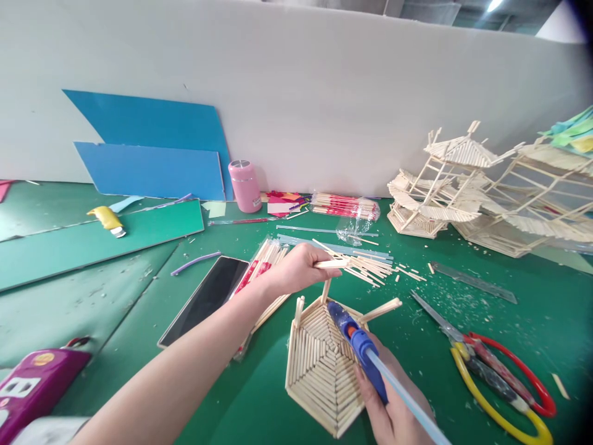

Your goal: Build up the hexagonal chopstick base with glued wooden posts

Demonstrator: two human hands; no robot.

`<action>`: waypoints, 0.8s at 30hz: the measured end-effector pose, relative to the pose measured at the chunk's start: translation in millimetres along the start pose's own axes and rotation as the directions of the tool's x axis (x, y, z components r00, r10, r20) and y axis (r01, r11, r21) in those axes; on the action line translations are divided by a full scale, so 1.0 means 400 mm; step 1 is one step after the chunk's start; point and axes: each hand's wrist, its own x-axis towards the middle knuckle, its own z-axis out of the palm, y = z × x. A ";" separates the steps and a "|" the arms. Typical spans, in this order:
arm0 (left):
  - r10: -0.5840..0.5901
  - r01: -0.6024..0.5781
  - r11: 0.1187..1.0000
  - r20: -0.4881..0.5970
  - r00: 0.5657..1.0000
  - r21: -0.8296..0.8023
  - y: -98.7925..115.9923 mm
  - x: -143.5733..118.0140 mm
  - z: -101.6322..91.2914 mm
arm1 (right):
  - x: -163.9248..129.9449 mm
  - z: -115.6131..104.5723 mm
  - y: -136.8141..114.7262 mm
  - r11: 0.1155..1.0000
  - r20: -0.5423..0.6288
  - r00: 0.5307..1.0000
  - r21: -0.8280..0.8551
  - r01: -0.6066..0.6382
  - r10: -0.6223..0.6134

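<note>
Right hand (393,408) grips a glue gun (354,337) over a hexagonal stick roof (319,371) on the green mat (509,321); left hand (296,269) pinches a stick (331,264). Scissors (500,371) lie right, white wall (324,93) behind.

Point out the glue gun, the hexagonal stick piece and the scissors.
glue gun (359,343): head view, blue body.
hexagonal stick piece (315,371): head view, flat slatted face.
scissors (504,377): head view, between the red and yellow handles.
</note>
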 end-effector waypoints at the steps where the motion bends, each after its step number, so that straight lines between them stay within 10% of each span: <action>1: 0.001 -0.001 1.000 0.000 1.000 0.000 -0.001 0.000 0.000 | -0.002 0.000 -0.006 1.000 0.000 1.000 0.007 -0.029 0.029; 24: 0.010 -0.010 1.000 0.012 1.000 -0.011 -0.009 0.000 0.000 | -0.006 0.015 -0.001 0.999 -0.039 0.999 0.036 0.024 -0.023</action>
